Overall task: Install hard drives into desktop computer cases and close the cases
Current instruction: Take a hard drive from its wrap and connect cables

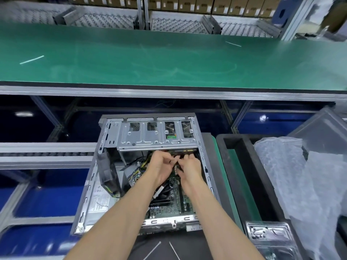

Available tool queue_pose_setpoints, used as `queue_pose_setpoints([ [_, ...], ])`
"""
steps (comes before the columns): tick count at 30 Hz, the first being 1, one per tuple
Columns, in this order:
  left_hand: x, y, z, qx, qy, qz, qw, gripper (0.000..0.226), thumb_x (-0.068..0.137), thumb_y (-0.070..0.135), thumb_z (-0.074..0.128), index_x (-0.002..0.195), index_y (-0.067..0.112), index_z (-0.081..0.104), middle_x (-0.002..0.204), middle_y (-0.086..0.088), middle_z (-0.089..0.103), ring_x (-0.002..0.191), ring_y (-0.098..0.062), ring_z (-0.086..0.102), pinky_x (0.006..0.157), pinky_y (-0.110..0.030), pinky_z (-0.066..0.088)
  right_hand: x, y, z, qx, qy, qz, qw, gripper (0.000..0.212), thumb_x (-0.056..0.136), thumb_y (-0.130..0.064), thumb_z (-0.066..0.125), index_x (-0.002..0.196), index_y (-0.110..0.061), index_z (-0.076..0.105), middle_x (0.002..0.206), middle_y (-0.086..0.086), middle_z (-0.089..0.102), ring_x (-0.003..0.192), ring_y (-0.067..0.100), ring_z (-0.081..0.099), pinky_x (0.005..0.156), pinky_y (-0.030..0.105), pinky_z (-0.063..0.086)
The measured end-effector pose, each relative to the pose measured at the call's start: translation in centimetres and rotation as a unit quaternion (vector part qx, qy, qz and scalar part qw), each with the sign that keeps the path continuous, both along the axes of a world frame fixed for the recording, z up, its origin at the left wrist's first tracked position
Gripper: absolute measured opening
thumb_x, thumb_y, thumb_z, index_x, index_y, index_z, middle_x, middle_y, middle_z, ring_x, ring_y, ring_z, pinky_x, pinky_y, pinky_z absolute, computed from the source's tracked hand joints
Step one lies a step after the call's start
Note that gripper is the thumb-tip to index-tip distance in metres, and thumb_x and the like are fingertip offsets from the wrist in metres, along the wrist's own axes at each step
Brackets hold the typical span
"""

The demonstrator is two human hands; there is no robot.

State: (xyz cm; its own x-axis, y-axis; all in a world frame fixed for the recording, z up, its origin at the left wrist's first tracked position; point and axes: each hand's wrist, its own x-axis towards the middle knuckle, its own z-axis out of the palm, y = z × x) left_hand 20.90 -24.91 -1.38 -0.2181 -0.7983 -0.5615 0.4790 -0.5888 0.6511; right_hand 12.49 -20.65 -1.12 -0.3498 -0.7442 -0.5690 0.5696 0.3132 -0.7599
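Note:
An open desktop computer case [88,199] lies on its side in front of me, side panel off. Its silver drive cage [155,136] spans the far end, and the green motherboard [174,203] shows below my hands. Both hands reach inside, just under the cage's near edge. My left hand [161,166] and my right hand [189,166] meet with curled fingers, pinching a small dark cable or connector between them. What exactly they hold is hidden by the fingers. A black fan [109,175] stands at the case's left inner side.
A green conveyor belt [169,61] runs across beyond the case. A black foam tray [244,166] sits to the right, with clear plastic wrap [293,184] and a bagged silver hard drive [270,237] at lower right. A grey case panel [323,128] leans at the far right.

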Motion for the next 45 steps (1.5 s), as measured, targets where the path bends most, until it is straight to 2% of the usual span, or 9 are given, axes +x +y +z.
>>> queue_pose_setpoints([
  [3,-0.4,0.2,0.7,0.006,-0.086,0.004,0.996,0.051,0.075,-0.026,0.040,0.043,0.013,0.037,0.066,-0.002,0.040,0.071,-0.022,0.042,0.083,-0.033,0.049,-0.3,0.4,0.3,0.020,0.073,0.043,0.996,0.027,0.101,0.001,0.048,0.118,-0.021,0.051,0.119,0.000,0.057,0.089,0.012,0.056,0.107,0.039,0.044],
  [5,-0.3,0.3,1.0,-0.003,-0.131,-0.008,0.991,0.042,0.072,-0.027,0.043,0.053,0.011,0.041,0.068,-0.005,0.041,0.073,-0.023,0.043,0.074,-0.035,0.046,-0.5,1.2,0.4,0.028,0.157,0.096,0.983,0.042,0.099,-0.001,0.052,0.139,-0.009,0.051,0.142,0.006,0.054,0.116,0.016,0.059,0.113,0.044,0.041],
  [13,1.7,1.8,3.3,-0.093,-0.370,-0.126,0.916,0.012,0.075,-0.006,0.055,0.074,0.005,0.051,0.085,-0.022,0.052,0.088,-0.038,0.052,0.080,-0.036,0.042,-0.2,4.3,2.5,-0.009,0.454,0.309,0.836,0.047,0.080,0.003,0.055,0.122,-0.014,0.071,0.118,0.005,0.070,0.108,0.015,0.065,0.096,0.031,0.053],
  [19,4.7,4.3,7.0,-0.272,-0.541,-0.266,0.750,0.051,0.085,0.000,0.046,0.128,0.015,0.068,0.135,-0.004,0.064,0.128,-0.024,0.056,0.106,-0.031,0.043,1.0,5.7,3.2,-0.051,0.532,0.472,0.701,0.036,0.079,0.002,0.072,0.108,-0.019,0.075,0.128,0.004,0.052,0.120,0.021,0.048,0.099,0.028,0.040],
  [25,7.3,6.3,12.1,-0.410,-0.687,-0.317,0.510,0.052,0.079,-0.001,0.048,0.118,0.025,0.071,0.112,-0.005,0.070,0.099,-0.028,0.064,0.074,-0.037,0.053,0.5,6.2,3.6,0.001,0.643,0.330,0.691,0.030,0.087,0.010,0.052,0.065,-0.004,0.068,0.084,0.011,0.068,0.087,0.024,0.066,0.075,0.030,0.051],
  [29,10.1,6.2,14.3,-0.381,-0.826,-0.202,0.365,0.038,0.073,0.017,0.056,0.106,0.027,0.073,0.111,0.000,0.069,0.113,-0.027,0.055,0.105,-0.049,0.036,0.2,6.9,3.0,0.032,0.752,0.283,0.594,0.023,0.092,-0.002,0.060,0.074,-0.015,0.056,0.096,0.010,0.055,0.100,0.025,0.052,0.075,0.029,0.040],
  [35,13.5,5.6,13.0,-0.216,-0.709,-0.210,0.637,0.050,0.085,0.004,0.053,0.134,0.015,0.060,0.152,-0.022,0.035,0.137,-0.039,0.037,0.109,-0.043,0.038,0.3,7.3,2.0,0.081,0.730,0.357,0.578,0.025,0.092,-0.013,0.066,0.115,-0.003,0.064,0.144,0.020,0.046,0.137,0.034,0.036,0.107,0.040,0.043],
  [40,12.5,5.8,12.2,-0.248,-0.619,-0.067,0.742,0.043,0.085,-0.004,0.045,0.113,0.011,0.074,0.121,-0.012,0.066,0.089,-0.020,0.055,0.080,-0.029,0.045,0.5,7.8,2.5,0.078,0.736,0.376,0.557,0.022,0.094,-0.012,0.059,0.114,-0.006,0.062,0.162,0.019,0.023,0.153,0.034,0.013,0.113,0.044,0.040],
  [45,11.0,4.8,12.2,-0.258,-0.538,0.008,0.802,0.051,0.080,-0.002,0.041,0.108,0.024,0.074,0.097,0.003,0.064,0.069,-0.007,0.056,0.058,-0.023,0.047,0.8,8.8,4.3,0.071,0.754,0.345,0.554,0.014,0.090,-0.005,0.061,0.103,-0.010,0.063,0.120,0.012,0.059,0.118,0.035,0.058,0.077,0.041,0.057],
])
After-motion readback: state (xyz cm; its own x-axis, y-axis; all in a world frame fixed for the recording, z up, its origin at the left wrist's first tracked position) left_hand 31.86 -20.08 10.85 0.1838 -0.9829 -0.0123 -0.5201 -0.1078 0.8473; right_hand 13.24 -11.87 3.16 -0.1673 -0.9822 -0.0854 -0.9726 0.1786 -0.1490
